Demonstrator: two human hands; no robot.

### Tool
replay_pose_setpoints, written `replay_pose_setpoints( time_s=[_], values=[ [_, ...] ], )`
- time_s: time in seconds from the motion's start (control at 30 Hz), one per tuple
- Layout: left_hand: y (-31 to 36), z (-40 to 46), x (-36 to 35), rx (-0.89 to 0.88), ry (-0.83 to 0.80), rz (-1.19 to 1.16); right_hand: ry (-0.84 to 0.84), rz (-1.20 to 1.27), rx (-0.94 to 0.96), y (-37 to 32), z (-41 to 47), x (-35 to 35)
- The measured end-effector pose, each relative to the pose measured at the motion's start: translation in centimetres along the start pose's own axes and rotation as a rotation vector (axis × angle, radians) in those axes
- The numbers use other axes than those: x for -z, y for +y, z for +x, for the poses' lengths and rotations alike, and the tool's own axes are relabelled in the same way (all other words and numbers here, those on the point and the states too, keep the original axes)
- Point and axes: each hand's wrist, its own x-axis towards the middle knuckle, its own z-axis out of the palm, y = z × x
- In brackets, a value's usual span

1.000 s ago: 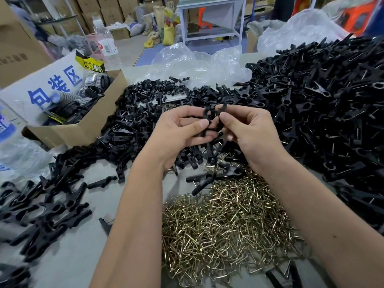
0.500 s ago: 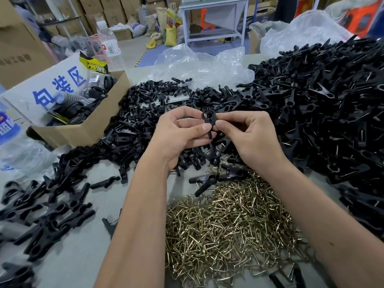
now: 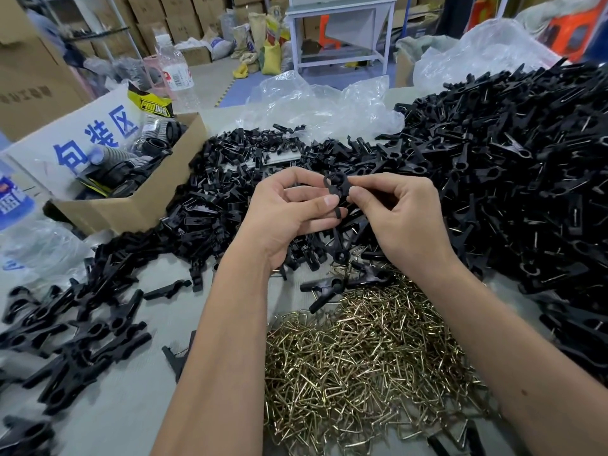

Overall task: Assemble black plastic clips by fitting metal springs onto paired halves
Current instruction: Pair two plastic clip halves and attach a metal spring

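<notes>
Clip [image 3: 336, 187] btwn both hands' fingers [image 3: 330, 203]

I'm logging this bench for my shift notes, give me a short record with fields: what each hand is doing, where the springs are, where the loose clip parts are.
left hand: pinches the black clip
right hand: pinches the same clip
springs: brass-coloured heap, nearest the person
loose clip parts: big pile at right and behind the hands
cardboard box: far left

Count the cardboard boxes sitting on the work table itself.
1: an open cardboard box at the table's left rear, holding dark rolls and a blue-lettered sign. Other boxes stand on the floor behind; more could be hidden beyond the clip heaps.
</notes>
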Motion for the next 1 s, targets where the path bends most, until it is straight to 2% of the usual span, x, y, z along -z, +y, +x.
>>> replay_pose_setpoints(
  time_s=[0.27,0.53,1.0],
  values=[
    [0.13,-0.21,0.4,0.005,-0.003,0.097,-0.043,-0.028,0.013,0.13,-0.14,0.02],
    [0.15,-0.11,0.27,0.051,-0.021,0.172,-0.008,-0.051,0.036,-0.1,-0.42,-0.27],
    [-0.38,-0.08,0.22,-0.009,-0.013,0.1,-0.054,-0.023,0.036,0.41,-0.14,0.0]
  ],
)
